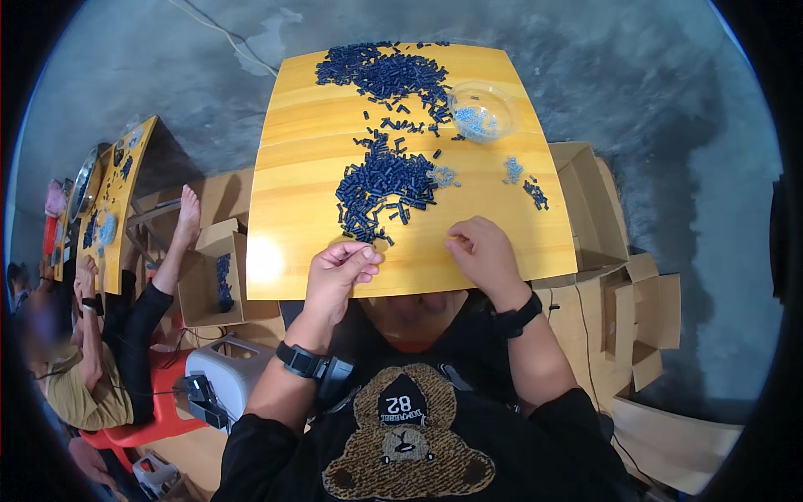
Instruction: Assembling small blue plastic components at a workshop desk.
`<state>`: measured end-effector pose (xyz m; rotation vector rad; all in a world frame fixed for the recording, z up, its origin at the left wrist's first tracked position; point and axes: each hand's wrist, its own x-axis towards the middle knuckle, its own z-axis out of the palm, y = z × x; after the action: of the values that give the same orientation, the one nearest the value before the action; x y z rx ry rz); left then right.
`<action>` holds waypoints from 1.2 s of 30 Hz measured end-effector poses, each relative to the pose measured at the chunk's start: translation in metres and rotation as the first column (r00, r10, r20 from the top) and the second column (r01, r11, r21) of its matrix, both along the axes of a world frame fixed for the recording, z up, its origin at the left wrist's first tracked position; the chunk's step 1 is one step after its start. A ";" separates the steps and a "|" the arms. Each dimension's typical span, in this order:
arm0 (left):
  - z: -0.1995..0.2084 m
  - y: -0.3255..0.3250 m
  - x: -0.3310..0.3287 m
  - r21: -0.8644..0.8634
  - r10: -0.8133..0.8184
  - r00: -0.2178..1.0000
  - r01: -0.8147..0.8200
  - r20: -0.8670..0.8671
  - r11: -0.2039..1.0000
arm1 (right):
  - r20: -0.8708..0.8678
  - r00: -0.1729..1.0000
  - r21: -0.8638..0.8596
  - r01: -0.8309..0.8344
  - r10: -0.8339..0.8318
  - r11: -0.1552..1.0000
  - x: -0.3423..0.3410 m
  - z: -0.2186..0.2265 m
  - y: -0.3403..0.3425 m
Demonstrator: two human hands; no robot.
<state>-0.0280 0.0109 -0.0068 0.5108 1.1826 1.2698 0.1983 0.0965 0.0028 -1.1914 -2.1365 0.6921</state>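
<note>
Over the near edge of the yellow wooden table (284, 184), my left hand (341, 272) is closed in a pinch; whatever it holds is too small to make out. My right hand (487, 258) hovers to its right with fingers curled together, and their contents are hidden. Just beyond my left hand lies a pile of small dark blue cylindrical pieces (381, 186). A few translucent light pieces (443, 176) sit at that pile's right side. Farther right are a small cluster of pale pieces (513, 170) and a little group of dark pieces (535, 195).
A larger dark pile (385, 74) covers the table's far end, beside a clear round bowl (508, 105) of light blue pieces. Cardboard boxes (590, 205) stand at the right, and another box (196, 289) at the left. A person (100, 368) sits at another table on the left.
</note>
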 end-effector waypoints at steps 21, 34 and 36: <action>-0.026 0.004 -0.025 0.247 0.093 0.982 -0.050 -0.167 0.968 | 0.212 0.971 0.171 0.072 -0.108 0.983 -0.043 -0.002 0.071; -0.022 0.006 -0.024 0.203 0.121 0.989 -0.102 -0.082 0.974 | 0.241 0.964 0.127 0.087 -0.116 0.988 -0.032 -0.001 0.061; -0.022 0.006 -0.024 0.198 0.117 0.990 -0.099 -0.083 0.975 | 0.257 0.960 0.132 0.082 -0.114 0.988 -0.027 -0.003 0.055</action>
<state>-0.0519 0.0167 -0.0286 0.6626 1.1846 1.4768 0.1714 0.1514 -0.0006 -1.3771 -2.2792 0.3704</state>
